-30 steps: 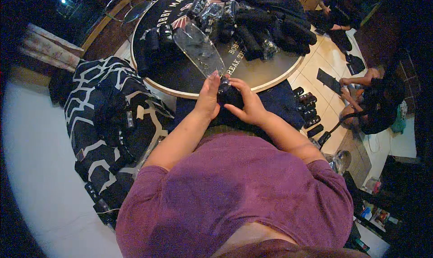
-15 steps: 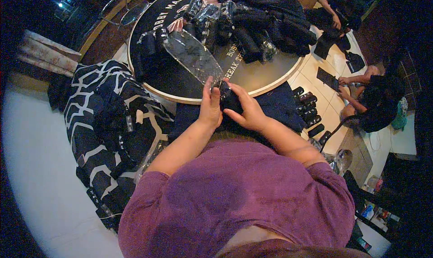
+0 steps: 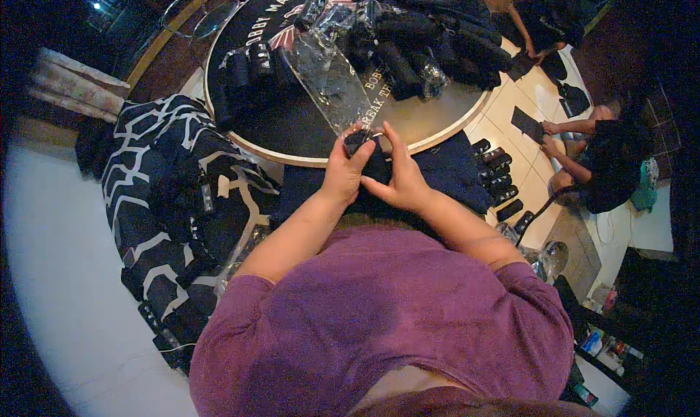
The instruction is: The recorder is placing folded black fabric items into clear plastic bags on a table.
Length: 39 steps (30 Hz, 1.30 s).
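Observation:
My left hand (image 3: pixel 343 170) and my right hand (image 3: pixel 399 178) meet at the near edge of a round dark table (image 3: pixel 306 136). Together they hold a small rolled black item (image 3: pixel 360 140) at the mouth of a long clear plastic bag (image 3: pixel 327 78). The bag lies stretched away from me over the tabletop. My left fingers pinch the bag's open end; my right fingers press the black roll from the right side.
Several rolled black items, some in clear bags (image 3: pixel 408 49), are piled on the far half of the table. A black-and-white patterned bag (image 3: pixel 171 198) stands at my left. More black rolls (image 3: pixel 499 184) lie on the tiled floor, where another person (image 3: pixel 605 162) sits.
The clear bag has swung a little and now lies straighter over the table. My hands stay together at its open end, gripping the black roll.

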Each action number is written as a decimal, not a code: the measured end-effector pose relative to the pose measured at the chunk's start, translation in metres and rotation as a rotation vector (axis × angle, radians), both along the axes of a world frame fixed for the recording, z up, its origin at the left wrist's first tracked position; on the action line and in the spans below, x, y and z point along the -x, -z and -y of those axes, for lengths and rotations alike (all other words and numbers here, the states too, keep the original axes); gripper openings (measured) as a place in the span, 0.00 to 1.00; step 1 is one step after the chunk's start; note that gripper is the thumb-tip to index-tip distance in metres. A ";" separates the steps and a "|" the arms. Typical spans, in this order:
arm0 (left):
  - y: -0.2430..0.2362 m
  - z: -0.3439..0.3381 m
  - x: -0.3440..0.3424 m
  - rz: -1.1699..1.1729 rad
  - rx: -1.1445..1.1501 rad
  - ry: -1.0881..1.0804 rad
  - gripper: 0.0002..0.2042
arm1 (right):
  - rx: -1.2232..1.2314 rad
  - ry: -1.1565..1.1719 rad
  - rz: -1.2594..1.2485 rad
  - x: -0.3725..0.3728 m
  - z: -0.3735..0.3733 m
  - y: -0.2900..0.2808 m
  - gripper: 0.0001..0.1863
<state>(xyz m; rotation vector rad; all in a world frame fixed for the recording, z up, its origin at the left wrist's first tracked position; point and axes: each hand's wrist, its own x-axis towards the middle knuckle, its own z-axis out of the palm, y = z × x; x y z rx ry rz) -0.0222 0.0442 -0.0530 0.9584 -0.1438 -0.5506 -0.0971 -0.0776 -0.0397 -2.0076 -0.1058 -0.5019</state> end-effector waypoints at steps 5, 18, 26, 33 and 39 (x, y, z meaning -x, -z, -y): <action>0.014 -0.005 -0.004 -0.088 -0.109 0.037 0.24 | 0.024 0.004 0.051 -0.003 0.015 0.009 0.36; 0.019 -0.008 0.008 -0.100 -0.141 0.070 0.22 | 0.211 0.098 0.124 -0.010 0.020 0.015 0.11; 0.026 -0.017 0.010 -0.353 0.022 0.162 0.24 | 0.340 0.075 0.221 -0.005 0.016 0.012 0.10; 0.012 -0.014 0.020 -0.178 -0.114 0.133 0.28 | -0.038 -0.030 -0.098 -0.005 0.017 0.030 0.19; 0.026 -0.016 0.016 -0.106 -0.250 0.079 0.26 | -0.108 -0.231 -0.353 -0.004 0.011 0.041 0.45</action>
